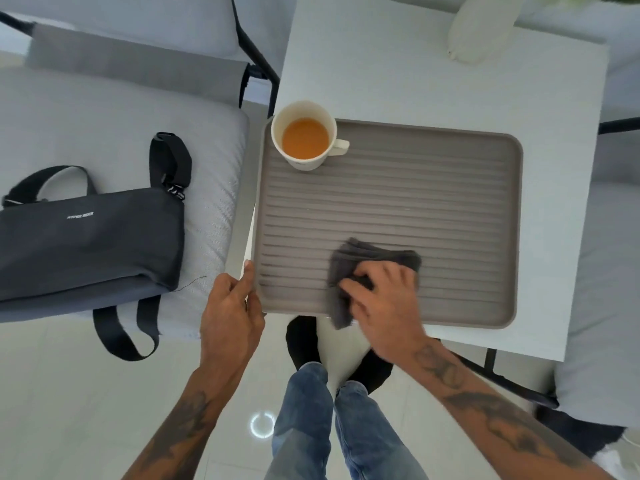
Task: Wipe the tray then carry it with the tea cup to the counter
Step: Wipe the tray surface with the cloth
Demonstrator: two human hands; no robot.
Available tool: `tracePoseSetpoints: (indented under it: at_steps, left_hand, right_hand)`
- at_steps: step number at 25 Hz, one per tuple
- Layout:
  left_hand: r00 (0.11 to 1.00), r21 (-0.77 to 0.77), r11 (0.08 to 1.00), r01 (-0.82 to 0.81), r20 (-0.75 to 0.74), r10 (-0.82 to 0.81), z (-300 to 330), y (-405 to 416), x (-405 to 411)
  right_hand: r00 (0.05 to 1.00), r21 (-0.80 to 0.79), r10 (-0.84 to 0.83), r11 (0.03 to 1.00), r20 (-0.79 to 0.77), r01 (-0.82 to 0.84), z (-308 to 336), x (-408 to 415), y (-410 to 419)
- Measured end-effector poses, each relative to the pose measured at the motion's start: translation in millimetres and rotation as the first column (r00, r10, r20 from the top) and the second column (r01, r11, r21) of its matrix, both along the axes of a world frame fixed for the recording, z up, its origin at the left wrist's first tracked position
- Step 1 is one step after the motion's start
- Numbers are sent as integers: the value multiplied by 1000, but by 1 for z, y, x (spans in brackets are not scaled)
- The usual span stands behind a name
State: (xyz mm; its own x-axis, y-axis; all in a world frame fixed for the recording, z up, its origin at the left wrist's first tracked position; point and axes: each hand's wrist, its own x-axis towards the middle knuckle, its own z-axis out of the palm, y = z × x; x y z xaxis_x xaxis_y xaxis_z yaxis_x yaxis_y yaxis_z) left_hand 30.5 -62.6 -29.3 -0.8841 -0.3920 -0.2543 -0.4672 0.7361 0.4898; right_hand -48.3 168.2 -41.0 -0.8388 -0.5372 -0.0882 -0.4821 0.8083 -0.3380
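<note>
A grey ribbed tray (450, 202) lies on a small pale table (415, 74). A white tea cup (304, 136) with orange-brown tea stands upright in the tray's far left corner, its handle pointing right. My right hand (384, 299) presses a dark grey cloth (374, 258) onto the tray's near middle, and part of the cloth hangs over the near rim. My left hand (232, 306) rests against the tray's near left corner, thumb along the rim.
A black shoulder bag (86, 237) lies on a grey cushioned seat (121, 116) to the left. A white vase (481, 26) stands at the table's far right. More grey seating (606, 271) is on the right. My jeans and feet are below the table's near edge.
</note>
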Motion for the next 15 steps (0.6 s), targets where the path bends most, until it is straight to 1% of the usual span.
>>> tracePoseSetpoints:
  at_steps: [2,4,5,7,9,11,13,14,15]
  left_hand:
    - [1000,-3,1000,0,27,0,0,-1,0]
    - [998,-10,1000,-6,58,7,0,0,-2]
    - [997,-25,1000,-8,75,10,0,0,-2]
    - [996,-75,997,-3,91,10,0,1,1]
    - [997,-94,995,-23,77,30,1,4,0]
    - [996,-117,993,-31,74,39,3,9,-1]
    - [998,-241,971,-3,66,19,5,18,-3]
    - [999,-309,951,25,49,-10,7,24,-6]
    - [998,-349,935,62,21,-58,10,31,-12]
  right_hand:
    - [995,-57,97,994,14,-96,-4,3,-56]
    - [989,-90,131,988,63,-125,-3,3,-96]
    - [987,-103,135,987,90,-126,-2,1,-102]
    - [985,-98,138,987,108,-127,0,-4,-80]
    - [992,-62,59,997,113,-53,3,-10,-23]
    - [988,18,-91,996,127,89,6,-19,47]
    - [959,122,-248,965,137,233,18,-23,101]
    - [938,137,-315,945,143,297,24,-26,117]
    - [918,120,-369,928,147,353,30,-31,125]
